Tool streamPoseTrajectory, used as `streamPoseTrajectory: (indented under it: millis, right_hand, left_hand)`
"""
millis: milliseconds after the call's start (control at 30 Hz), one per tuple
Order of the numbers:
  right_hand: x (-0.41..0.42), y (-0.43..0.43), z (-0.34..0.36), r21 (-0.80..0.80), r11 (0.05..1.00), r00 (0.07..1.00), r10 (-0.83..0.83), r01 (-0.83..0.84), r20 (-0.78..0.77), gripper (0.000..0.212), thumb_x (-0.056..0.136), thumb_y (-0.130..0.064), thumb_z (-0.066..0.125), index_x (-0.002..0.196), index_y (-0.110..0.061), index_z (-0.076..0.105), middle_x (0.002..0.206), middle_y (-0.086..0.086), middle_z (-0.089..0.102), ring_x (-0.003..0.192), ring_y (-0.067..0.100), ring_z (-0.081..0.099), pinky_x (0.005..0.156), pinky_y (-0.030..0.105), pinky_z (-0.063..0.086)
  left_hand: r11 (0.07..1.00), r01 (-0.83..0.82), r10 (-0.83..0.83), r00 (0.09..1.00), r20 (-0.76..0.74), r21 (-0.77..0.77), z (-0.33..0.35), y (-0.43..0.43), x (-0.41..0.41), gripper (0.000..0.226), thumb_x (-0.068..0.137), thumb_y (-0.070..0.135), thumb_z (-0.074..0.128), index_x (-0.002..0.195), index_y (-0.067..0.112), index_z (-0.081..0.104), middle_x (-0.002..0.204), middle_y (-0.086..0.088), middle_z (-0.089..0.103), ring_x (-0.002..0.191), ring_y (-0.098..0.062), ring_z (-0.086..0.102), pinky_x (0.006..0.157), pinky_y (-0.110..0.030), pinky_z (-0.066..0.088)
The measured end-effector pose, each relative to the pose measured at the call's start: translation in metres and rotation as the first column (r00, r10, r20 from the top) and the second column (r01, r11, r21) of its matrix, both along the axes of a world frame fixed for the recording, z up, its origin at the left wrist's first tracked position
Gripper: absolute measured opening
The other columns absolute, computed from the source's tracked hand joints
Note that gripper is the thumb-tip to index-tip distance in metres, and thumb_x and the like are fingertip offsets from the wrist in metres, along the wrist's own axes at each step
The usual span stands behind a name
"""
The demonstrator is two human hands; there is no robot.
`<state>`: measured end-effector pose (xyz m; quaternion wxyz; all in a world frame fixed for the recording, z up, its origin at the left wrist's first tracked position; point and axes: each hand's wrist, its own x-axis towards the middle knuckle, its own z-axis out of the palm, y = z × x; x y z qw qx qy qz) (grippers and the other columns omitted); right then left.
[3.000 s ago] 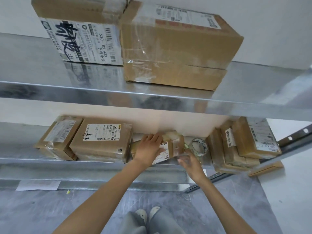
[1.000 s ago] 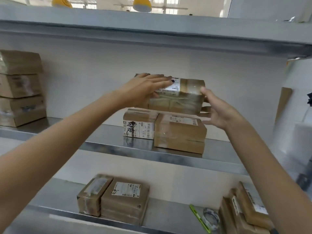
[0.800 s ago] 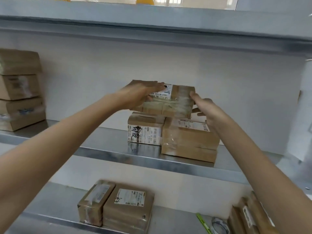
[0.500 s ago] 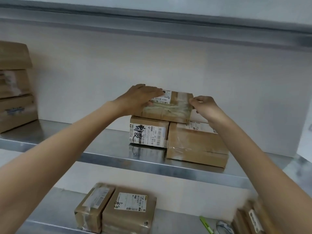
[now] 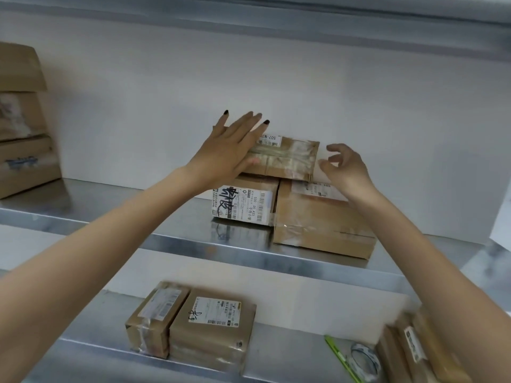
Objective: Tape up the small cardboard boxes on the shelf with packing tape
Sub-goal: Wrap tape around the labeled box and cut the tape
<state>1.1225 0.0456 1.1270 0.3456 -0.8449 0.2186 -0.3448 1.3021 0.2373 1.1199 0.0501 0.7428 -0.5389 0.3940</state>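
At centre frame, the taped small box point(image 5: 282, 158) sits atop two boxes on the middle shelf point(image 5: 110, 217); my left hand point(image 5: 229, 150) lies flat with fingers spread against its left end, my right hand point(image 5: 345, 167) hovers loosely curled, empty, just beside it.

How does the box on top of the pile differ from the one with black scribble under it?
The top box lies across two others, the left hand over its left end; the scribbled box stands directly on the metal shelf. The top box shows glossy tape bands and a small label; the scribbled box's front is mostly white label. Both are brown cardboard.
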Motion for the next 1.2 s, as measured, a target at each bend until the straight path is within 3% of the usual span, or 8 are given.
streamPoseTrajectory:
  millis: [233,467,600,767,833,933,1067,1200]
  right_hand:
    - [-0.047,0.026,-0.008,-0.261,0.965,0.969,0.065,0.001,0.240,0.032,0.094,-0.017,0.049,0.125,-0.016,0.056,0.124,-0.002,0.058,0.120,0.010,0.049,0.099,0.020,0.035]
    - [-0.112,0.075,-0.067,-0.325,0.940,0.908,0.227,-0.108,0.353,0.022,0.091,-0.007,0.046,0.099,-0.013,0.066,0.097,-0.009,0.064,0.100,0.013,0.058,0.093,0.027,0.043]
    - [-0.133,0.100,-0.136,-0.225,0.929,0.913,0.343,-0.295,0.222,0.022,0.089,-0.001,0.049,0.093,-0.014,0.066,0.091,-0.007,0.066,0.093,0.011,0.060,0.085,0.024,0.045]
    - [-0.132,0.133,-0.241,0.217,0.889,0.906,0.421,-0.404,-0.038,0.028,0.091,0.000,0.048,0.086,-0.019,0.068,0.085,-0.010,0.070,0.087,0.002,0.063,0.082,0.014,0.044]
    - [-0.119,0.139,-0.274,0.318,0.869,0.897,0.430,-0.378,-0.108,0.029,0.091,0.001,0.048,0.085,-0.019,0.069,0.085,-0.010,0.070,0.084,-0.003,0.062,0.080,0.009,0.042]
    - [-0.089,0.139,-0.309,0.396,0.871,0.902,0.387,-0.290,-0.191,0.029,0.091,0.001,0.049,0.085,-0.019,0.069,0.085,-0.012,0.069,0.082,-0.008,0.061,0.078,0.007,0.042]
    - [-0.052,0.138,-0.337,0.448,0.889,0.955,0.207,-0.093,-0.211,0.028,0.090,0.002,0.049,0.087,-0.019,0.067,0.085,-0.010,0.068,0.081,0.002,0.062,0.075,0.008,0.044]
    - [-0.028,0.143,-0.353,0.536,0.841,0.972,0.056,0.078,-0.229,0.022,0.092,0.002,0.049,0.099,-0.016,0.059,0.085,-0.008,0.063,0.073,0.005,0.058,0.063,0.003,0.041]
  left_hand:
    - [0.953,0.082,-0.069,0.996,0.055,-0.290,-0.019,0.022,-0.064,0.039,0.101,0.028,0.042,0.134,0.008,0.048,0.137,-0.011,0.051,0.133,-0.028,0.041,0.113,-0.045,0.027]
    - [0.889,0.145,-0.171,0.985,-0.022,-0.435,-0.101,0.065,-0.146,0.022,0.095,0.008,0.047,0.117,0.008,0.053,0.117,-0.013,0.061,0.111,-0.026,0.051,0.091,-0.038,0.040]
    - [0.926,0.105,-0.179,0.968,-0.176,-0.362,-0.174,0.094,-0.169,0.021,0.092,0.001,0.049,0.110,0.007,0.058,0.109,-0.010,0.063,0.105,-0.027,0.056,0.087,-0.037,0.043]
    - [0.984,-0.056,-0.032,0.875,-0.483,-0.167,-0.273,0.128,-0.153,0.023,0.090,0.003,0.043,0.102,0.009,0.061,0.102,-0.005,0.061,0.093,-0.029,0.058,0.078,-0.038,0.044]
    - [0.991,-0.132,0.083,0.798,-0.597,-0.039,-0.303,0.135,-0.133,0.026,0.088,0.010,0.039,0.105,0.009,0.059,0.103,-0.005,0.060,0.093,-0.030,0.058,0.079,-0.036,0.042]
    - [0.979,-0.179,0.197,0.683,-0.703,0.100,-0.325,0.135,-0.099,0.026,0.086,0.001,0.049,0.109,0.005,0.060,0.107,-0.010,0.061,0.095,-0.033,0.059,0.079,-0.038,0.046]
    - [0.970,-0.150,0.242,0.585,-0.774,0.190,-0.334,0.120,-0.065,0.021,0.093,0.003,0.049,0.111,0.001,0.060,0.114,-0.018,0.060,0.101,-0.036,0.057,0.081,-0.038,0.043]
    - [0.944,-0.091,0.314,0.538,-0.782,0.317,-0.351,0.106,-0.034,0.045,0.100,0.020,0.045,0.144,0.016,0.040,0.152,-0.009,0.036,0.132,-0.030,0.043,0.106,-0.040,0.040]
